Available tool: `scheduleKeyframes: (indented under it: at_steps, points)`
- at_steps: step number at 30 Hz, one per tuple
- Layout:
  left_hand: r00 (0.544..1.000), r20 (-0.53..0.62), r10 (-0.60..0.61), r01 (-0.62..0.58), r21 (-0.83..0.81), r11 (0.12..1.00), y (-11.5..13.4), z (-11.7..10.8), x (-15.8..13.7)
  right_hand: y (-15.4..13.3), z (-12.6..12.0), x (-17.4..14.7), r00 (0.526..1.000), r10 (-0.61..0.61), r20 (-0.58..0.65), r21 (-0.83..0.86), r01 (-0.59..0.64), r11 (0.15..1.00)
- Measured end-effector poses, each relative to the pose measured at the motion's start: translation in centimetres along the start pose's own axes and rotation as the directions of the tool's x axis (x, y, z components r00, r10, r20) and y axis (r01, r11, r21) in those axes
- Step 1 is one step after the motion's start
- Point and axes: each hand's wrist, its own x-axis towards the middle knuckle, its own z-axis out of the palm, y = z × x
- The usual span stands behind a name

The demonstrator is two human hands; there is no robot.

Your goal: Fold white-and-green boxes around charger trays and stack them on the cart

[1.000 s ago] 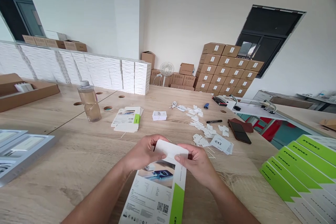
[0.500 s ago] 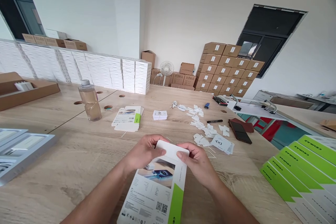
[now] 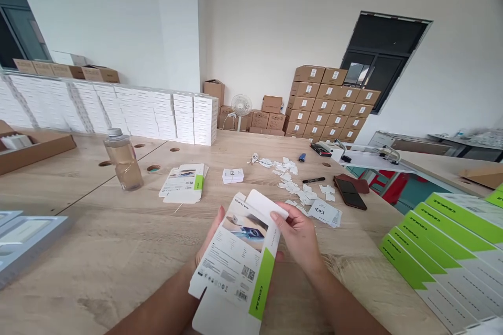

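Okay, white carton (image 3: pixel 231 256) was held up over the wooden tabletop (image 3: pixel 137 251), between both hands, printed side up. Right hand (image 3: pixel 299 235) pinched the white flap (image 3: pixel 264 203) at its upper right, thumb on top. Left hand (image 3: pixel 210 238) sat behind the carton, thumb showing along the left edge; fingers mostly hidden, so couldn't tell how tightly they closed. CEUKAZ read along the green stripe (image 3: pixel 262 282); device photo (image 3: pixel 248 231) up top, two QR codes (image 3: pixel 248 272) and a barcode label (image 3: pixel 241 295) lower down, fine print too small to read. Right side: stacked boxes (image 3: pixel 416 241), green ends also lettered CEUKAZ. Left of centre, flat cartons (image 3: pixel 178 186) lay in a pile, similar photo and green corner. Card stack (image 3: pixel 232 176) and leaflet (image 3: pixel 322 211) both carried a bracket-like logo, the leaflet near white scraps (image 3: pixel 288 186), black marker (image 3: pixel 313 180) and phone (image 3: pixel 349 192). Marker lettering wasn't legible. Far back, brown boxes (image 3: pixel 326 104) had white labels, unreadable at that size. Clear bottle (image 3: pixel 123 162) stood upright at left.
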Motion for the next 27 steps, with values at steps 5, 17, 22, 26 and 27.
scheduleKeyframes:
  at_steps: [5, 17, 22, 26, 27]
  points:
    - [0.999, 0.044, -0.017, 0.028, -0.272, 0.962, -0.4, -0.8, 0.2, -1.5, 0.3, -0.7, 0.946, -0.303, 0.115, -0.38, 0.324, 0.866]
    - [0.974, -0.22, -0.052, -0.002, -0.236, 0.972, -0.4, -2.1, 0.1, -1.4, -1.0, -0.3, 0.98, 0.051, 0.191, 0.114, -0.074, 0.991]
    - [0.906, -0.385, 0.177, -0.084, 0.248, 0.965, 1.3, -2.6, -0.6, -0.4, -0.5, -0.5, 0.839, 0.24, 0.488, 0.129, -0.342, 0.931]
    - [0.855, -0.423, 0.3, 0.032, 0.62, 0.784, 1.2, -3.5, -0.6, 0.0, 0.3, -0.6, 0.89, 0.163, 0.426, 0.23, -0.28, 0.932]
    - [0.85, -0.421, 0.318, 0.034, 0.645, 0.763, 1.1, -3.6, -0.5, 0.0, 0.4, -0.6, 0.896, 0.16, 0.414, 0.241, -0.278, 0.93]
